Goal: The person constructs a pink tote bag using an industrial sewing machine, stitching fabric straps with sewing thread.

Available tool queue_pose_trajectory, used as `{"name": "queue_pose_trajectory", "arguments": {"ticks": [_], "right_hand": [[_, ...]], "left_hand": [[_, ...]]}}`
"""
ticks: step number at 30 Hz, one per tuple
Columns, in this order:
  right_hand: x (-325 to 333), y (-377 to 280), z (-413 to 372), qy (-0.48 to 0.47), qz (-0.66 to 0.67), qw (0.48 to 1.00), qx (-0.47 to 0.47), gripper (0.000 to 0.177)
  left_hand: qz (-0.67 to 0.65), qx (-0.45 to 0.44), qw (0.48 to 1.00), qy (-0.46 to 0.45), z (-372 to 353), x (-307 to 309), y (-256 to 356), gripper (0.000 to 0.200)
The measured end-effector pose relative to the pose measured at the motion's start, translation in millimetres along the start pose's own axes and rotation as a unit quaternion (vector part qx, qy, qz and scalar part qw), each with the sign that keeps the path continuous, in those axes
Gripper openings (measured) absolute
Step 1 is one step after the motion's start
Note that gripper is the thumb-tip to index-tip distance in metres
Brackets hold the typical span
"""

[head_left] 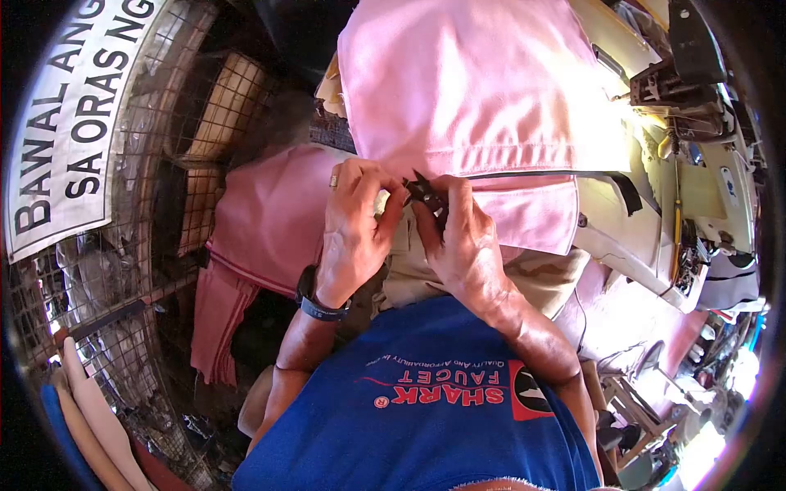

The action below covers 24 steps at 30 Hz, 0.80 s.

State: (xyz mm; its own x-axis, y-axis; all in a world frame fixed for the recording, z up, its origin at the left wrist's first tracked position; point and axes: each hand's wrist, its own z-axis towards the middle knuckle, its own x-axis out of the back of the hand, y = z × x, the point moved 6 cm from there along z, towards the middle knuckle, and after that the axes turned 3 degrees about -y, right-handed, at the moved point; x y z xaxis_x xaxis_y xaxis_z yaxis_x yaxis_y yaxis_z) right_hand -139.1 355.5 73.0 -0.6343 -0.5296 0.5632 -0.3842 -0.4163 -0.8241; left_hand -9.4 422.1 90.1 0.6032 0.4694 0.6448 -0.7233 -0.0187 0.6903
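Note:
My right hand (465,241) is closed around small black thread snips (426,193), whose pointed blades angle up and left. Close beside it, my left hand (354,221) has its fingers pinched together, with a small pale item (381,202) showing between them. I cannot make out what that item is. Both hands meet over my lap, just below a large piece of pink cloth (458,78). A seam runs along the cloth's lower part, and a dark strip (630,193) sticks out at its right end.
A sewing machine (684,123) with a bright lamp stands at the right, partly under the cloth. More pink cloth with striped edging (266,217) hangs at the left. Beyond it are a wire mesh (155,237) and a lettered white sign (74,123).

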Motion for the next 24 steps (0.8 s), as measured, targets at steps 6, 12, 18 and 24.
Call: {"name": "queue_pose_trajectory", "arguments": {"ticks": [6,12,18,24], "right_hand": [[-13,10,-2,-0.043,-0.018,0.998,-0.029,0.029],[39,-20,14,0.057,-0.074,0.994,0.056,0.034],[44,21,49,0.030,-0.144,0.988,0.038,0.036],[46,24,51,0.010,-0.106,0.994,0.027,0.033]], "left_hand": [[-0.039,-0.048,0.998,-0.005,-4,-9,-3,0.024],[-0.266,0.001,0.964,0.003,-16,-2,-22,0.013],[-0.563,0.091,0.821,-0.024,-53,15,-34,0.006],[-0.190,0.195,0.939,-0.208,-93,-8,-82,0.031]]}}
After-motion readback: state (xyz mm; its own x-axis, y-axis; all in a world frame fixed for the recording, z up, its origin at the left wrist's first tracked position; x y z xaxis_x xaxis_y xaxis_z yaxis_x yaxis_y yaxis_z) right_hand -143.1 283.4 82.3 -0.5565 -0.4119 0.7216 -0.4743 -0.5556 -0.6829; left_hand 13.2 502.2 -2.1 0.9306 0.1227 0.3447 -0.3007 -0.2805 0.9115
